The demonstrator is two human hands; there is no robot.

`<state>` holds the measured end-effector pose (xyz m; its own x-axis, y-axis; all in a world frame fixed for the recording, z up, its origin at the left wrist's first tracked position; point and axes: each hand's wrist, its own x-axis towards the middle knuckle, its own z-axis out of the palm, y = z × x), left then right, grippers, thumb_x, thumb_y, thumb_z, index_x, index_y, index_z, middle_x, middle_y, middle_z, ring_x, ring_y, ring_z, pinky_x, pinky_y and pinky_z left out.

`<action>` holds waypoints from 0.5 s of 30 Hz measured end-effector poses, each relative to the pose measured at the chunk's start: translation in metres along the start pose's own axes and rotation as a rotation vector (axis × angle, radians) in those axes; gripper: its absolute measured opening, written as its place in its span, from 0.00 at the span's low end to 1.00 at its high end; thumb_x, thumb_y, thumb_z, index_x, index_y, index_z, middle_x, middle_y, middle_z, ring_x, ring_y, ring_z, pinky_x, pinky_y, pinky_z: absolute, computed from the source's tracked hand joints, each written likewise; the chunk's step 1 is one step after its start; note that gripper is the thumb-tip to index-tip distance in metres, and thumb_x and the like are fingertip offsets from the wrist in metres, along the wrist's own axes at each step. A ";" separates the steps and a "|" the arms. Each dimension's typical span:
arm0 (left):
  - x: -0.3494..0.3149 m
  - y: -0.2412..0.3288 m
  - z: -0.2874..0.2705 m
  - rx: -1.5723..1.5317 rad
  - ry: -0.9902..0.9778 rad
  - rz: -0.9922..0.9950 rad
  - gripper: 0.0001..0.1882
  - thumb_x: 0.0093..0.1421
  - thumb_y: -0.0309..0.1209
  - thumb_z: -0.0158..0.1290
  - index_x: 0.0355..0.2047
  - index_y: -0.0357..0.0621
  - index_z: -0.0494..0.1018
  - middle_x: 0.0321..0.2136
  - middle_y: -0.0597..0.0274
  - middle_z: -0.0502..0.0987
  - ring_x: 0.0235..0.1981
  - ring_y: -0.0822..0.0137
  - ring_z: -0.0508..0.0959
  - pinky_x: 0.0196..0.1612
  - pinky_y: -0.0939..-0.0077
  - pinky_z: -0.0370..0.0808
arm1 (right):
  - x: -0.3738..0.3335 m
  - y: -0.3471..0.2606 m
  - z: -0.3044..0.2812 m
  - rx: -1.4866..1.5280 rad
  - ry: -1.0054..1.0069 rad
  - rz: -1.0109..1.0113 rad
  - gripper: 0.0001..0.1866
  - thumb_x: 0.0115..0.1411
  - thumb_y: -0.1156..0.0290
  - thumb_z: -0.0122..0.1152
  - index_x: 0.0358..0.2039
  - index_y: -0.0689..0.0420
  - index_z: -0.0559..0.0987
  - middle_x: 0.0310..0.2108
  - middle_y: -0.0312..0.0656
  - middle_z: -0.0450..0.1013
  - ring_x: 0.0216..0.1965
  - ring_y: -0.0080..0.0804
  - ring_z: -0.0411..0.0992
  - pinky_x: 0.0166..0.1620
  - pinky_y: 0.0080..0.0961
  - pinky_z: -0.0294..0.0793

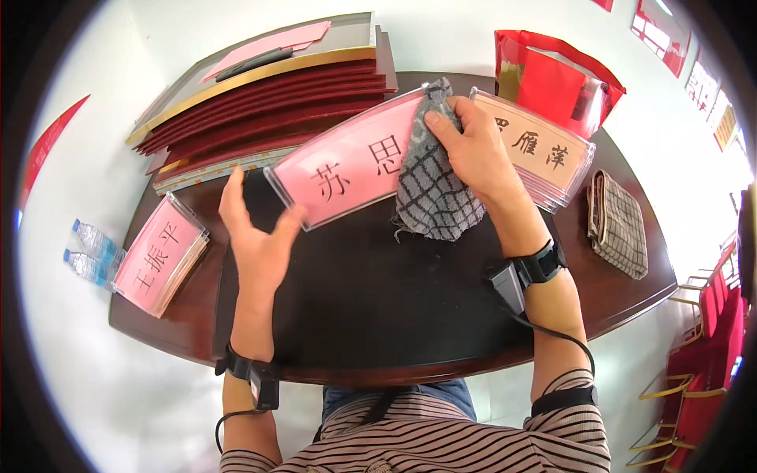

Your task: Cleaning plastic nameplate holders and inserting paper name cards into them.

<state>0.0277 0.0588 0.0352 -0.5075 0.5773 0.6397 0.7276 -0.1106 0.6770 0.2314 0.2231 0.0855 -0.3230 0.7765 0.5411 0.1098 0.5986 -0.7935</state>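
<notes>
A clear acrylic name plate (343, 162) with a pink card is held up, tilted, above the table's black middle panel. My right hand (477, 146) pinches its right end through a grey checked cloth (441, 185), which hangs down over that end. At the plate's left end, my left hand (260, 236) is open with fingers spread. Its thumb is at the lower left corner; I cannot tell whether it touches. A stack of name plates with a beige card on top (544, 154) lies beyond my right hand. Another stack with a pink top card (162, 256) lies left of my left hand.
A tall pile of dark red folders or boards (268, 102) stands at the back left. At the back right is a red bag (552, 83), and a folded checked cloth (617, 225) lies on the right. Two water bottles (95, 252) are at far left, red chairs (710, 339) at right.
</notes>
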 end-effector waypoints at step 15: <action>0.012 0.037 0.017 0.501 -0.099 0.482 0.54 0.26 0.34 0.65 0.56 0.51 0.50 0.44 0.48 0.57 0.48 0.49 0.57 0.50 0.51 0.54 | 0.000 -0.020 -0.013 0.282 -0.126 0.065 0.12 0.53 0.71 0.54 0.33 0.68 0.72 0.25 0.37 0.71 0.26 0.18 0.65 0.30 0.17 0.66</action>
<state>0.0562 0.0756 0.0618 -0.0481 0.6310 0.7743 0.9981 0.0001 0.0620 0.2418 0.2139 0.1048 -0.4396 0.7702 0.4621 -0.1256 0.4567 -0.8807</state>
